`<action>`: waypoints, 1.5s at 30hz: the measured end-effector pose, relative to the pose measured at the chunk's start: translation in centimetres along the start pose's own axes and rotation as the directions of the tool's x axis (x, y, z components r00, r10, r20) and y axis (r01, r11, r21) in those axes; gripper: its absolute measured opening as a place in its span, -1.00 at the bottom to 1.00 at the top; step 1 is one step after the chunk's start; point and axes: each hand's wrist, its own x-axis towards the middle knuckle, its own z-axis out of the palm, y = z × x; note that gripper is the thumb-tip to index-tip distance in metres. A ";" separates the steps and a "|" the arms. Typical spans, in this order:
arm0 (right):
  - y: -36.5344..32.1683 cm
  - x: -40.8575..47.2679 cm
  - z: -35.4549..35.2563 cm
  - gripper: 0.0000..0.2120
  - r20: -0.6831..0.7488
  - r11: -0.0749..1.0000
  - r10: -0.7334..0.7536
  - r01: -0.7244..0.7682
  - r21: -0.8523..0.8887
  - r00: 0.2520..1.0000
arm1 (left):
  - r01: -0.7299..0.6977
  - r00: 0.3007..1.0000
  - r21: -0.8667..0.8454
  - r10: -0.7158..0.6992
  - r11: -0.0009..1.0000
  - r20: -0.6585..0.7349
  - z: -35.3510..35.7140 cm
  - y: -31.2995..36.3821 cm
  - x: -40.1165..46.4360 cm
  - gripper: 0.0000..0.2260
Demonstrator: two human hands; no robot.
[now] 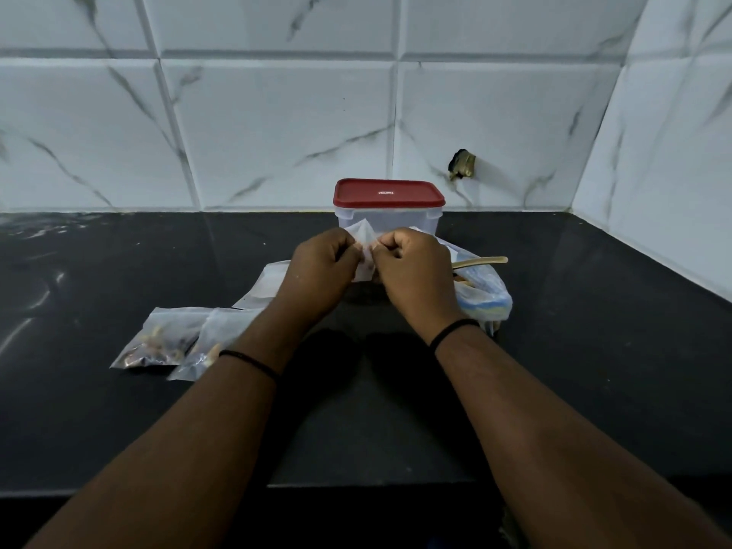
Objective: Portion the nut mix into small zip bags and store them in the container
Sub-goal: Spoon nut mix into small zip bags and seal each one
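Note:
My left hand (319,271) and my right hand (416,271) are side by side above the black counter, both pinching the top of one small clear zip bag (363,241); its contents are hidden behind my fingers. Right behind it stands the clear container (386,219) with a red lid (388,192) on it. Two filled zip bags (174,338) with nuts lie flat to the left. The big nut mix bag (481,289) sits to the right, a wooden spoon (481,262) sticking out of it. Empty zip bags (265,285) lie under my left wrist.
The black counter (574,350) runs to a white marble-tile wall behind and on the right. A small brass fitting (462,165) sticks out of the wall above the container. The counter's front edge (356,487) is near my elbows.

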 end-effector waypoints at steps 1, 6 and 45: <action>0.0 -0.1 -0.2 -0.83 -0.016 0.996 -0.016 0.015 -0.085 1.000 | -0.022 0.998 0.096 0.028 0.995 -0.060 -0.1 0.0 -0.1 -0.79; -0.3 -0.4 -0.8 -0.83 -0.093 0.932 -0.081 0.043 -0.359 0.992 | -0.096 0.957 0.376 0.189 0.922 -0.219 -0.6 1.4 -0.8 -0.76; -0.1 -0.4 -2.5 -0.77 -0.043 0.950 -0.061 0.071 0.304 0.997 | -0.246 0.967 0.326 0.253 0.913 0.021 1.1 -0.6 -0.4 -0.50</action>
